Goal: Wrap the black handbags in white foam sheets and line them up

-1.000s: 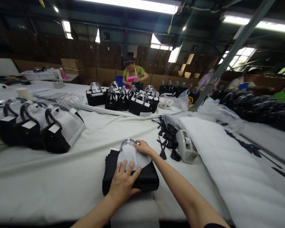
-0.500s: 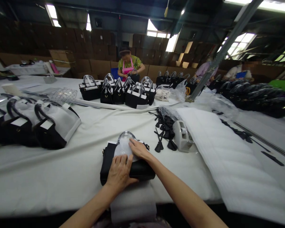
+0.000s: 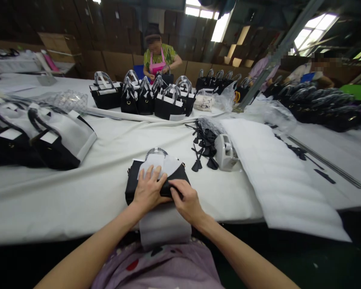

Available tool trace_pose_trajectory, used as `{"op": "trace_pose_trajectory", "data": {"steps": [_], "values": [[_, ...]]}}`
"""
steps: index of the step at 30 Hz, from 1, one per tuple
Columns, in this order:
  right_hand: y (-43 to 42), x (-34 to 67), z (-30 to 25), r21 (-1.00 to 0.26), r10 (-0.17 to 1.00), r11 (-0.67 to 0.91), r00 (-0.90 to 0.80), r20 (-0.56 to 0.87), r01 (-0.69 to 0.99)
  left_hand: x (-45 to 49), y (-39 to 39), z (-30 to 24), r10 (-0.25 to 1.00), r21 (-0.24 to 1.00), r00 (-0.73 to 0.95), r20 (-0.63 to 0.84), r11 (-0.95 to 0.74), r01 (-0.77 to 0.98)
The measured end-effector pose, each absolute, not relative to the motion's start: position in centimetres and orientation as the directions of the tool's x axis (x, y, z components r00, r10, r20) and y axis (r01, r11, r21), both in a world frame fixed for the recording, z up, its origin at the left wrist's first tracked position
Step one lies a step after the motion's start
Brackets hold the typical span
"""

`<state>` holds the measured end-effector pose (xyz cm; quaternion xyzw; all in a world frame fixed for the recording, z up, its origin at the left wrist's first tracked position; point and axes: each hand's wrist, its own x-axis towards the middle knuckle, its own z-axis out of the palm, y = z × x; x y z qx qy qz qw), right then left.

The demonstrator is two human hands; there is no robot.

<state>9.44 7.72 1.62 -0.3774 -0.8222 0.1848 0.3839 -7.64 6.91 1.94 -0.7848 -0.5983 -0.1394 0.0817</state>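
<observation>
A black handbag [image 3: 132,182] lies at the table's front edge, its wrapped handle [image 3: 156,151] pointing away from me. White padding sheet [image 3: 171,163] covers part of its upper face. My left hand [image 3: 149,186] rests on the sheet and bag, fingers spread. At the bag's right front, my right hand [image 3: 186,200] is closed, fingertips bent against the black surface; what they pinch is hidden. A strip of white sheet [image 3: 165,226] hangs from under the bag over the table edge.
Black tassels [image 3: 209,144] and a grey-white tape dispenser [image 3: 226,152] lie to the right, beside a long foam sheet [image 3: 267,172]. Wrapped handbags stand at left [image 3: 60,152] and at the back [image 3: 168,108]. A co-worker [image 3: 159,60] in a pink apron works across the table.
My right hand has moved from the handle area down to the bag's right front and closed. The sheet now spreads further right across the bag. The view has tilted down.
</observation>
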Motion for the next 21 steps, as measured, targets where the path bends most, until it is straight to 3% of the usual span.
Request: {"op": "trace_pose_trajectory", "data": {"steps": [2,4,7,10,13,16,18,21], "values": [[4.1,12.4,-0.2,-0.471,0.677,0.735,-0.488,0.551,0.488,-7.6,7.1,2.1,0.929,0.049,0.229,0.29,-0.254,0.966],[0.9,15.7,-3.0,-0.28,0.621,0.773,-0.593,0.513,0.569,-7.4,7.2,2.3,0.937,0.06,0.221,0.27,-0.245,0.968],[-2.3,19.4,-7.7,-0.034,0.664,0.711,-0.656,0.359,0.702,-7.2,7.2,2.5,0.943,0.067,0.222,0.249,-0.246,0.967],[-2.9,19.7,-10.6,0.057,0.665,0.702,-0.683,0.302,0.71,-7.1,7.1,2.6,0.948,0.059,0.234,0.218,-0.252,0.966],[-1.9,17.3,-9.8,0.009,0.557,0.799,-0.745,0.366,0.602,-7.0,6.9,2.7,0.948,0.04,0.241,0.208,-0.255,0.966],[-0.5,14.2,-6.3,-0.139,0.413,0.909,-0.795,0.444,0.394,-6.8,6.6,2.7,0.944,0.026,0.233,0.232,-0.246,0.969],[0.1,12.8,-3.9,-0.303,0.446,0.894,-0.721,0.53,0.33,-6.8,6.5,2.7,0.942,0.021,0.239,0.234,-0.251,0.968],[0.2,12.1,-1.4,-0.514,0.592,0.797,-0.576,0.564,0.316,-7.2,6.5,2.6,0.939,0.024,0.264,0.22,-0.276,0.961]]}}
